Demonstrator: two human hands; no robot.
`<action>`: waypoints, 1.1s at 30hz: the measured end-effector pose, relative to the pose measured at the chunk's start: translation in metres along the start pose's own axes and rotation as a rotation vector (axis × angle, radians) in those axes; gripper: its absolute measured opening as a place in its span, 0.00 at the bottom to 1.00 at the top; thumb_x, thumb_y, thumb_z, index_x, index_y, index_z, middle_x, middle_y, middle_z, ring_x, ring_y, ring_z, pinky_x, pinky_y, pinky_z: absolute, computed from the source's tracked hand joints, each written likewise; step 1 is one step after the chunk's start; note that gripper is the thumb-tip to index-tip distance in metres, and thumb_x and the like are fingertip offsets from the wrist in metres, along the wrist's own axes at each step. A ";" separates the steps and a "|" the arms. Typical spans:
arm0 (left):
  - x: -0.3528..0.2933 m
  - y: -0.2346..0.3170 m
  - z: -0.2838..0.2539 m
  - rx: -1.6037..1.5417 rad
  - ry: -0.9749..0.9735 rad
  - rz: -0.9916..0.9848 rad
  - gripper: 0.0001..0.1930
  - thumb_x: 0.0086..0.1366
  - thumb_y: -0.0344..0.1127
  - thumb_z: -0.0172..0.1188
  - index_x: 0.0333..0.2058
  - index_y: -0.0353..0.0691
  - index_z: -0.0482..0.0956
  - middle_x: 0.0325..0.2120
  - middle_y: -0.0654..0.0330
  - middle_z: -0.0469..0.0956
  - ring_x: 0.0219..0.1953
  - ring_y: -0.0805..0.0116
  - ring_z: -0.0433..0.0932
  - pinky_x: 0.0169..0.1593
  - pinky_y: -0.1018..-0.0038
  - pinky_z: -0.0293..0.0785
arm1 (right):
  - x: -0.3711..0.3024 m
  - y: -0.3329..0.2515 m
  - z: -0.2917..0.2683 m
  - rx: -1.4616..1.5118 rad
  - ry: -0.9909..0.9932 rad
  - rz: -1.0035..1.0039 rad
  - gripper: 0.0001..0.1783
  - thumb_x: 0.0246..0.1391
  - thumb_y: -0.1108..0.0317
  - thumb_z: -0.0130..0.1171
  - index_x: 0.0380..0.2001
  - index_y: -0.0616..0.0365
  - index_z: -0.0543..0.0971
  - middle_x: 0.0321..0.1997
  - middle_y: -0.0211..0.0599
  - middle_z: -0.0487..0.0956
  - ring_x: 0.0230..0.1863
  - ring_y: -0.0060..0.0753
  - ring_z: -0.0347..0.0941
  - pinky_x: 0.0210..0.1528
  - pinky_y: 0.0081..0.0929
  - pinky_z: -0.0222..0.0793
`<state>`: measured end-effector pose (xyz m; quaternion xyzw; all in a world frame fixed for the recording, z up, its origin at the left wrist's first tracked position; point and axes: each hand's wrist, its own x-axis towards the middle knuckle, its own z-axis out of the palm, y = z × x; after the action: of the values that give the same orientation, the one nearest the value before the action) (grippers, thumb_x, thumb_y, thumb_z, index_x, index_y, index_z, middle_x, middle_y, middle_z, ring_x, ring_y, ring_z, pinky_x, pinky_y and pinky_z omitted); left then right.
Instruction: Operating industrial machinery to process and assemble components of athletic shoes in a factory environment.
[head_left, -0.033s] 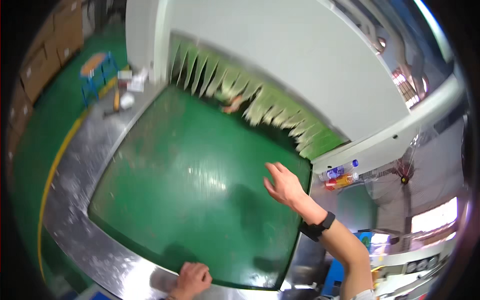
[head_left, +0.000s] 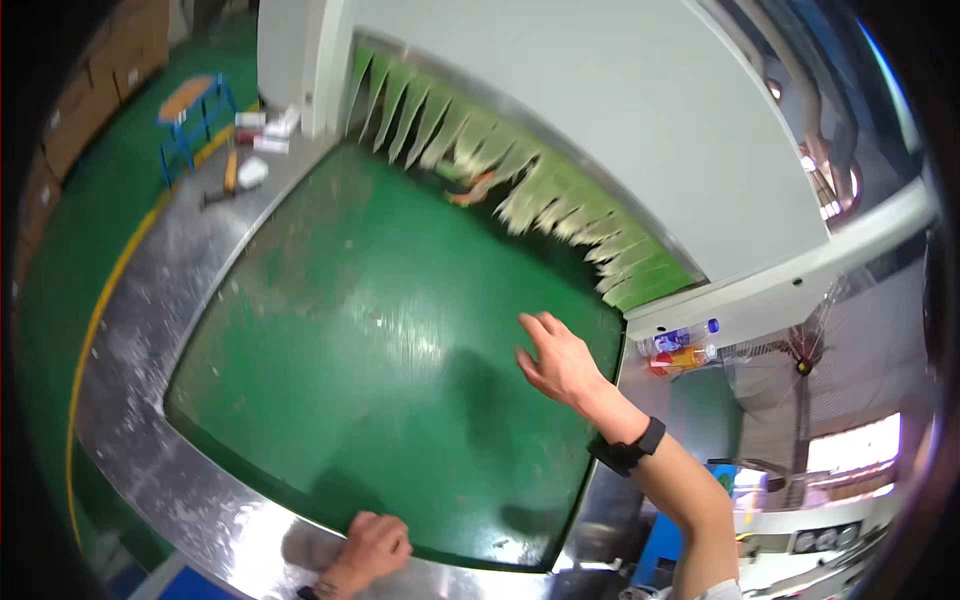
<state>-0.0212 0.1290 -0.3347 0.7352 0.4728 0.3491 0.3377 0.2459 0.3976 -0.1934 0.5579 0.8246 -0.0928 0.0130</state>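
Slight shift of the whole view aside, both hands look much as before. The right hand (head_left: 560,358), empty, fingers loosely parted, hovers over the green belt (head_left: 300,310); the left hand (head_left: 375,545) curls at its near edge, grip unclear. Beyond, a torn curtain (head_left: 580,220) hangs across the opening, an orange thing (head_left: 475,190) under it. Two bottles (head_left: 682,360) lie right, one with orange contents; closed boxes (head_left: 130,45) stand far left.

Not making out any readable text tbh, the 2 bottles (head_left: 684,359) are showing coloured labels (head_left: 670,342) but they're looking too small.
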 end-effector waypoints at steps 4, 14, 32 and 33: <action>0.006 -0.044 -0.093 0.238 0.213 -0.186 0.08 0.45 0.24 0.59 0.28 0.38 0.74 0.29 0.57 0.75 0.32 0.55 0.74 0.41 0.61 0.67 | 0.080 -0.038 -0.003 0.004 0.095 -0.255 0.24 0.51 0.70 0.55 0.52 0.65 0.66 0.51 0.54 0.70 0.48 0.55 0.70 0.50 0.43 0.69; -0.004 -0.106 -0.134 0.327 0.164 -0.476 0.09 0.47 0.22 0.56 0.31 0.36 0.71 0.31 0.51 0.73 0.32 0.51 0.71 0.37 0.59 0.65 | 0.315 0.039 -0.031 -0.559 0.362 -0.369 0.33 0.48 0.79 0.49 0.61 0.63 0.61 0.61 0.57 0.65 0.59 0.56 0.65 0.59 0.46 0.65; 0.024 -0.107 -0.149 0.339 0.017 -0.369 0.03 0.57 0.30 0.58 0.30 0.39 0.78 0.30 0.57 0.80 0.27 0.58 0.77 0.32 0.63 0.71 | 0.305 0.057 0.003 -0.257 0.246 0.037 0.45 0.51 0.47 0.63 0.60 0.71 0.62 0.59 0.61 0.68 0.63 0.52 0.63 0.62 0.37 0.58; 0.025 -0.106 -0.148 0.345 0.021 -0.364 0.03 0.58 0.30 0.57 0.30 0.39 0.78 0.30 0.57 0.80 0.28 0.58 0.77 0.33 0.63 0.71 | 0.322 0.045 -0.004 -0.020 0.204 0.046 0.44 0.47 0.44 0.66 0.55 0.72 0.68 0.52 0.57 0.75 0.56 0.48 0.70 0.59 0.33 0.62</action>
<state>-0.1856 0.2116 -0.3390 0.6811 0.6534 0.2043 0.2597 0.1667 0.7098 -0.2355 0.5831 0.8095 -0.0270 -0.0633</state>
